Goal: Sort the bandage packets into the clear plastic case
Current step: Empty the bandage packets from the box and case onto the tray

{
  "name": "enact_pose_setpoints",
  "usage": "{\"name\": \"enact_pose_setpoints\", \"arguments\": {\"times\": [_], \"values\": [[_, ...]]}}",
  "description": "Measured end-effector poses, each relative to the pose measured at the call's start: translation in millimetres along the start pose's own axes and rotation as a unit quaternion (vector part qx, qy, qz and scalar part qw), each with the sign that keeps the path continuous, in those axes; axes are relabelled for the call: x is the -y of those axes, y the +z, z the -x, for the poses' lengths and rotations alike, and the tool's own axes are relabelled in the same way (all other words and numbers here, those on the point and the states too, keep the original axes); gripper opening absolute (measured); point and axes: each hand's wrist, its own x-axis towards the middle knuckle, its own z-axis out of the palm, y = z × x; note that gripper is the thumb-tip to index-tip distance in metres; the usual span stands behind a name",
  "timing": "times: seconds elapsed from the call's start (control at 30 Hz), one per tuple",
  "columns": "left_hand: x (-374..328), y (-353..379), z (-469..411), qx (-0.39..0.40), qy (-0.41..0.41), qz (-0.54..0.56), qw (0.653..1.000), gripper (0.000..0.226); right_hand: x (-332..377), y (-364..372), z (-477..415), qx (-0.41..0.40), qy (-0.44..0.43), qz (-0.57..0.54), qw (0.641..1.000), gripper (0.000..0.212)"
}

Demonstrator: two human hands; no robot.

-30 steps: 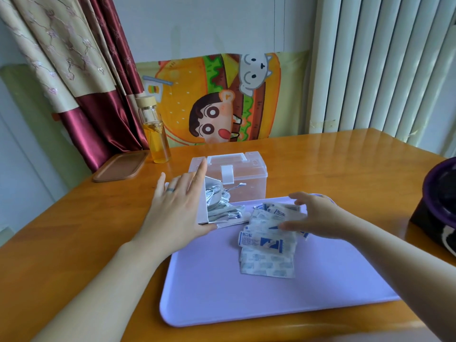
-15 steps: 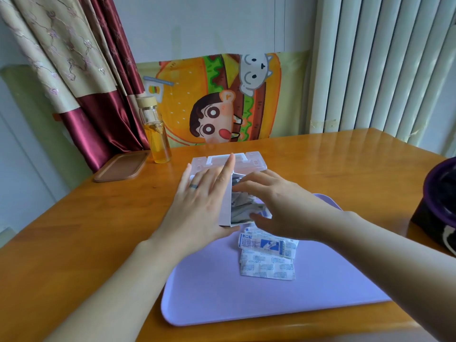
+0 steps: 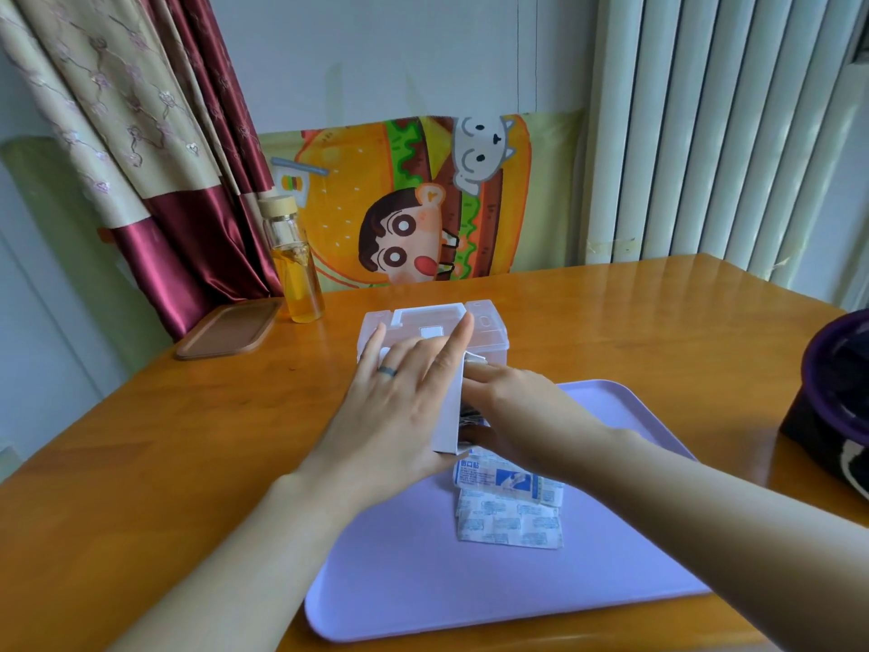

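A clear plastic case (image 3: 489, 329) with its lid on stands on the wooden table just beyond the lilac tray (image 3: 423, 581). In front of it a small white box (image 3: 446, 416) stands upright on the tray, its open side facing right. My left hand (image 3: 395, 416) presses flat against the box's left wall, fingers straight. My right hand (image 3: 522, 416) pinches a bundle of bandage packets between fingers and thumb, right at the box's opening. More bandage packets (image 3: 508, 524) lie in a loose stack on the tray under my right wrist, the top one printed blue.
A glass bottle (image 3: 296, 275) of yellow liquid and a brown oblong lid (image 3: 230, 329) sit at the back left of the table. A dark purple object (image 3: 837, 392) stands at the right edge. Curtains and a cartoon cloth hang behind the table.
My right hand picked up packets from the tray pile and carried them left into the white box. My left hand shifted the box rightwards, in front of the clear case.
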Motion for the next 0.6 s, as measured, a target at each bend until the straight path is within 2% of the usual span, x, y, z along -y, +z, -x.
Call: {"name": "enact_pose_setpoints", "arguments": {"times": [0.1,0.17,0.37,0.6], "values": [[3.2,2.4,-2.4,0.009,0.005,-0.015,1.000,0.122,2.6,-1.2,-4.2,-0.007,0.003,-0.117,0.993,0.028],[4.2,3.4,-3.6,0.011,0.009,-0.022,1.000,0.124,2.5,-1.4,-6.6,-0.001,0.019,-0.154,0.988,0.025],[0.0,11.0,-0.1,0.004,0.009,-0.004,1.000,0.128,-1.2,0.9,-3.2,0.012,0.037,-0.167,0.985,0.021],[-0.2,16.6,0.4,0.000,0.005,-0.009,1.000,0.132,-6.0,5.4,8.3,-0.031,0.050,-0.163,0.985,0.026]]}}
